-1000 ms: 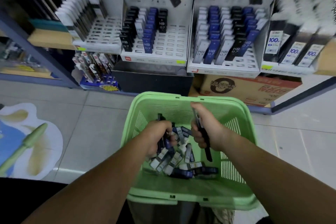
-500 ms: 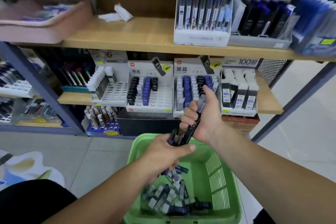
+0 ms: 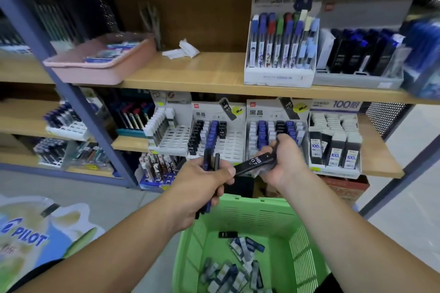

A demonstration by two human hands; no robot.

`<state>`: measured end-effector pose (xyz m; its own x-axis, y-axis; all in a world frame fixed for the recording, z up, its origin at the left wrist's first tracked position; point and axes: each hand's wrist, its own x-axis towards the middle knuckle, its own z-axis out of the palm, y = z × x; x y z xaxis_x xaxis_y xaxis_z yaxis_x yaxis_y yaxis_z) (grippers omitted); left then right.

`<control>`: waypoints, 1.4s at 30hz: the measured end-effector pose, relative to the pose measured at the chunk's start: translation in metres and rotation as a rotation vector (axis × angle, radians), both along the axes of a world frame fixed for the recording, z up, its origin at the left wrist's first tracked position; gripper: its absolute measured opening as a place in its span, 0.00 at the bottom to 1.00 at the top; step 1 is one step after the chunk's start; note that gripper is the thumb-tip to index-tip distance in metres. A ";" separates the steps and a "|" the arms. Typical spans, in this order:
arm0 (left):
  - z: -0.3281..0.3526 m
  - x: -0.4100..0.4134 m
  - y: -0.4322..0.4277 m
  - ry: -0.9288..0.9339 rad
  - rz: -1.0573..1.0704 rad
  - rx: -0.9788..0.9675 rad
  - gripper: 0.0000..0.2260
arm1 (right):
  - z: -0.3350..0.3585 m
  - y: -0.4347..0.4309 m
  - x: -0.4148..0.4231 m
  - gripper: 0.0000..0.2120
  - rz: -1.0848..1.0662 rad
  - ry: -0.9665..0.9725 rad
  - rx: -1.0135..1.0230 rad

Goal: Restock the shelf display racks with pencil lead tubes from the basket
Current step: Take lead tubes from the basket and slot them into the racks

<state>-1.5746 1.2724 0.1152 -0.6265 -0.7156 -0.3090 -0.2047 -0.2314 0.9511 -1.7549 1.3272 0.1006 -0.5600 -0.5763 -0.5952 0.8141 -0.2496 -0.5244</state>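
Note:
My left hand [image 3: 202,188] grips a small bundle of dark and blue lead tubes [image 3: 209,162] upright above the green basket [image 3: 259,211]. My right hand [image 3: 283,162] holds a black tube marked HB 0.7 [image 3: 254,163], whose far end touches the left thumb. Several more tubes [image 3: 235,266] lie loose on the basket floor. Behind the hands, on the middle shelf, stand two white display racks: the left rack [image 3: 228,143] partly filled with black and blue tubes, the right rack [image 3: 269,128] fuller and partly hidden by my right hand.
A white rack [image 3: 166,133] with pale tubes stands left of them, a "100" lead box [image 3: 335,143] to the right. The upper wooden shelf [image 3: 214,74] carries a pink tray [image 3: 100,62] and pen displays [image 3: 281,54]. A blue upright post [image 3: 78,112] stands left. Tiled floor surrounds the basket.
Both hands rose out of the basket with tubes and came together in front of the racks. My view tilted up, showing the upper shelf.

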 end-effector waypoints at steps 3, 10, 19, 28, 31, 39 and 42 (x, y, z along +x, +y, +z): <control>0.008 -0.003 -0.002 0.015 0.048 -0.018 0.03 | 0.006 0.016 -0.017 0.21 0.136 0.236 0.108; 0.009 -0.053 -0.003 0.008 0.032 -0.065 0.04 | 0.022 0.044 -0.031 0.11 0.385 0.633 0.061; -0.008 -0.127 -0.030 -0.026 -0.047 -0.112 0.04 | 0.011 0.060 -0.085 0.11 -0.061 0.815 0.247; -0.026 -0.141 -0.040 -0.132 -0.320 0.096 0.08 | -0.026 0.059 -0.109 0.08 0.185 1.277 0.451; -0.024 -0.140 -0.041 -0.106 -0.339 0.191 0.12 | -0.038 0.053 -0.109 0.07 0.266 1.283 0.464; -0.021 -0.135 -0.044 -0.043 -0.373 0.351 0.08 | -0.058 0.041 -0.116 0.07 0.355 1.313 0.499; -0.021 -0.132 -0.048 -0.007 -0.373 0.457 0.11 | -0.057 0.038 -0.112 0.08 0.391 1.359 0.512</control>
<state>-1.7067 1.2249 0.0938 -0.8072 -0.2406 -0.5390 -0.3565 -0.5289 0.7701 -1.8673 1.3652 0.0436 -0.6996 -0.7120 0.0597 -0.3807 0.3007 -0.8744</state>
